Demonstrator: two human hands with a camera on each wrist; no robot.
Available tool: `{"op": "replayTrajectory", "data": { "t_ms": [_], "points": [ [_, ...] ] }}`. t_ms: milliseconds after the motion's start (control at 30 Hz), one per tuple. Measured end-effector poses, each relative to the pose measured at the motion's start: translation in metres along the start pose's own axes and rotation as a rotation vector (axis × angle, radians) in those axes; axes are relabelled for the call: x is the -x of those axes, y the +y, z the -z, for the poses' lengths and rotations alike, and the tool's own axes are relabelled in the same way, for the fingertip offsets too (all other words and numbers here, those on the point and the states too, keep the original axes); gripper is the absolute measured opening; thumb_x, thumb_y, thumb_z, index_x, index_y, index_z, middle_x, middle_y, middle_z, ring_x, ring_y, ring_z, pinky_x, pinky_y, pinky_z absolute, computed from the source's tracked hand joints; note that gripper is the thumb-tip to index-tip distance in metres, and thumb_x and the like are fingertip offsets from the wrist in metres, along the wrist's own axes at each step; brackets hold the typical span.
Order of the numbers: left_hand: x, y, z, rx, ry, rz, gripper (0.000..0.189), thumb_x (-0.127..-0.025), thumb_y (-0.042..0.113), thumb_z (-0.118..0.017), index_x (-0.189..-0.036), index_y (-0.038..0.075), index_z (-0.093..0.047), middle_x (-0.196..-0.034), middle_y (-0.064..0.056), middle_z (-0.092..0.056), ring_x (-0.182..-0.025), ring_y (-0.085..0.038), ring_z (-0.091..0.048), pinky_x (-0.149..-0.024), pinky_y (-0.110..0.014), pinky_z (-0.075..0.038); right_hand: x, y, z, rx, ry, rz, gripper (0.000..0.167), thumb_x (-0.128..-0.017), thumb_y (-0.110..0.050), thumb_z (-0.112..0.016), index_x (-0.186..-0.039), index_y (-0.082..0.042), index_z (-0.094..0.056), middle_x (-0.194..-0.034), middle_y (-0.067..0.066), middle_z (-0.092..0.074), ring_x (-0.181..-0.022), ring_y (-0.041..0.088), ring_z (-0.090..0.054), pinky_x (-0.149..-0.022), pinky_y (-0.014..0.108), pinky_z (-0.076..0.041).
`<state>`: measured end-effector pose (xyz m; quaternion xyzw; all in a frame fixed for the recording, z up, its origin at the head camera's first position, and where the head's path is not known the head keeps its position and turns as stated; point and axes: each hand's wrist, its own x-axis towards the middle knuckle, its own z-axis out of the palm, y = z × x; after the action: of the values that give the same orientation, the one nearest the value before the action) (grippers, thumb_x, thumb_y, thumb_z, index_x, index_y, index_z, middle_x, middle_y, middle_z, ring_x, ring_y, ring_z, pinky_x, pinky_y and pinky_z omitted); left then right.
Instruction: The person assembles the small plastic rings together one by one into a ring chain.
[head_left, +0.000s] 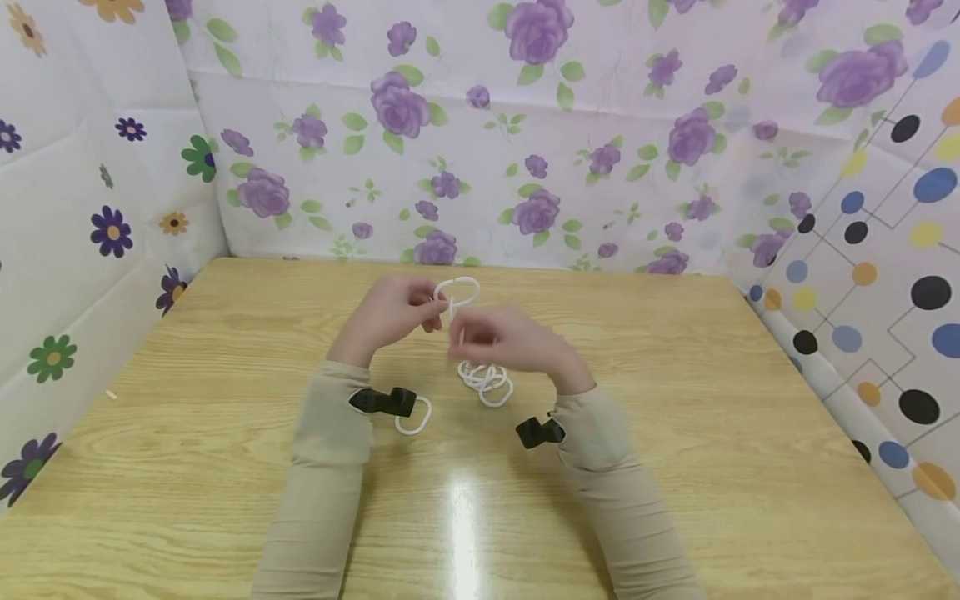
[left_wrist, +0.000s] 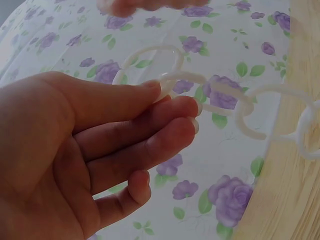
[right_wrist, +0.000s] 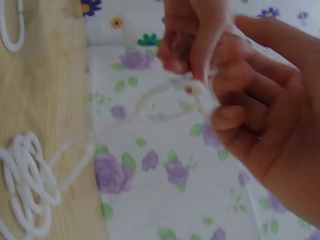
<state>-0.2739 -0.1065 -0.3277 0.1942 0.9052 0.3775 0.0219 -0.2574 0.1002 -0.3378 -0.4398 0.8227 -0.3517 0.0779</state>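
Observation:
In the head view my left hand (head_left: 390, 312) is raised over the table, pinching a white plastic chain link (left_wrist: 185, 75) between thumb and fingertips. An oval end link (head_left: 467, 279) stands up beyond those fingertips. From the pinch, more joined links (left_wrist: 277, 90) run down to a chain heap (head_left: 487, 383) on the table. My right hand (head_left: 510, 337), blurred, hovers just right of the left one. In the right wrist view its thumb (right_wrist: 270, 32) stands apart from the loosely bent fingers, with nothing between them.
A single loose link (head_left: 414, 417) lies on the wooden table (head_left: 675, 483) beside the left wrist. A small pale piece (head_left: 111, 394) is near the table's left edge. Flowered cloth (head_left: 480, 167) hangs behind, and patterned cloths line both sides.

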Motion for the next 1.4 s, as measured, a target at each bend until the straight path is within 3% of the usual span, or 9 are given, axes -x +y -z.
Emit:
{"op": "replayTrajectory", "data": {
  "t_ms": [133, 233, 367, 533, 733, 867, 1167, 1300, 1400],
  "points": [
    [0.000, -0.001, 0.002, -0.008, 0.012, 0.004, 0.019, -0.097, 0.025, -0.058, -0.093, 0.010, -0.068, -0.077, -0.004, -0.073, -0.076, -0.017, -0.067, -0.078, -0.034, -0.047, -0.011, -0.005, -0.023, 0.144, -0.318, -0.033, 0.024, -0.094, -0.017, -0.061, -0.114, -0.005, -0.061, -0.101, 0.007, -0.070, -0.092, 0.016, -0.066, -0.085, 0.031, -0.053],
    [0.000, -0.001, 0.001, -0.004, 0.005, 0.007, 0.020, -0.098, 0.025, -0.057, -0.096, 0.008, -0.069, -0.076, -0.004, -0.073, -0.075, -0.017, -0.068, -0.080, -0.035, -0.048, -0.018, -0.002, -0.043, 0.270, -0.390, -0.044, 0.037, -0.093, -0.018, -0.062, -0.127, -0.005, -0.057, -0.123, 0.010, -0.062, -0.115, 0.022, -0.058, -0.102, 0.034, -0.045],
    [-0.002, 0.000, -0.001, 0.001, -0.004, 0.008, 0.022, -0.098, 0.024, -0.057, -0.098, 0.006, -0.069, -0.077, -0.005, -0.073, -0.073, -0.016, -0.067, -0.080, -0.035, -0.047, -0.022, 0.002, -0.062, 0.394, -0.418, -0.034, 0.052, -0.089, -0.023, -0.067, -0.136, -0.010, -0.051, -0.129, 0.010, -0.056, -0.121, 0.023, -0.050, -0.105, 0.033, -0.040],
    [-0.004, 0.004, -0.003, -0.006, -0.017, 0.005, 0.020, -0.097, 0.025, -0.058, -0.096, 0.009, -0.068, -0.077, -0.004, -0.073, -0.073, -0.016, -0.067, -0.076, -0.032, -0.047, -0.024, 0.004, -0.068, 0.429, -0.459, -0.072, 0.054, -0.086, -0.023, -0.070, -0.135, -0.008, -0.051, -0.121, 0.012, -0.054, -0.109, 0.022, -0.049, -0.095, 0.032, -0.041],
    [-0.004, 0.007, -0.004, -0.009, -0.037, -0.006, 0.019, -0.097, 0.024, -0.058, -0.096, 0.008, -0.068, -0.077, -0.004, -0.073, -0.073, -0.017, -0.068, -0.070, -0.029, -0.045, -0.022, 0.007, -0.067, 0.378, -0.486, -0.154, 0.016, -0.083, -0.013, -0.072, -0.095, -0.008, -0.063, -0.098, 0.001, -0.049, -0.096, 0.015, -0.041, -0.084, 0.025, -0.034],
    [-0.004, 0.007, -0.004, -0.006, -0.038, -0.008, 0.019, -0.097, 0.023, -0.059, -0.095, 0.007, -0.068, -0.076, -0.004, -0.073, -0.071, -0.015, -0.068, -0.070, -0.028, -0.046, -0.022, 0.010, -0.067, 0.368, -0.495, -0.159, 0.012, -0.082, -0.009, -0.073, -0.082, -0.008, -0.061, -0.089, -0.003, -0.043, -0.088, 0.012, -0.038, -0.079, 0.022, -0.033],
    [-0.002, 0.005, -0.007, 0.002, -0.056, -0.006, 0.017, -0.096, 0.021, -0.059, -0.091, 0.008, -0.067, -0.075, -0.005, -0.073, -0.069, -0.014, -0.066, -0.068, -0.028, -0.047, -0.016, 0.011, -0.051, 0.267, -0.528, -0.162, 0.008, -0.090, -0.007, -0.064, -0.095, -0.007, -0.058, -0.088, 0.000, -0.053, -0.079, 0.010, -0.049, -0.071, 0.019, -0.041],
    [-0.002, 0.006, -0.008, -0.006, -0.069, -0.014, 0.016, -0.096, 0.020, -0.060, -0.092, 0.006, -0.067, -0.077, -0.007, -0.073, -0.071, -0.016, -0.067, -0.068, -0.028, -0.048, -0.010, 0.008, -0.035, 0.108, -0.454, -0.228, 0.004, -0.098, -0.004, -0.048, -0.102, -0.005, -0.051, -0.083, 0.006, -0.057, -0.065, 0.014, -0.056, -0.059, 0.020, -0.046],
    [-0.002, 0.004, -0.008, -0.010, -0.087, -0.015, 0.016, -0.095, 0.020, -0.061, -0.092, 0.006, -0.067, -0.079, -0.008, -0.073, -0.073, -0.017, -0.068, -0.070, -0.029, -0.049, -0.004, 0.004, -0.020, 0.086, -0.343, -0.188, 0.010, -0.099, 0.000, -0.043, -0.105, -0.004, -0.049, -0.085, 0.009, -0.058, -0.068, 0.015, -0.056, -0.062, 0.022, -0.047]
  ]
}}
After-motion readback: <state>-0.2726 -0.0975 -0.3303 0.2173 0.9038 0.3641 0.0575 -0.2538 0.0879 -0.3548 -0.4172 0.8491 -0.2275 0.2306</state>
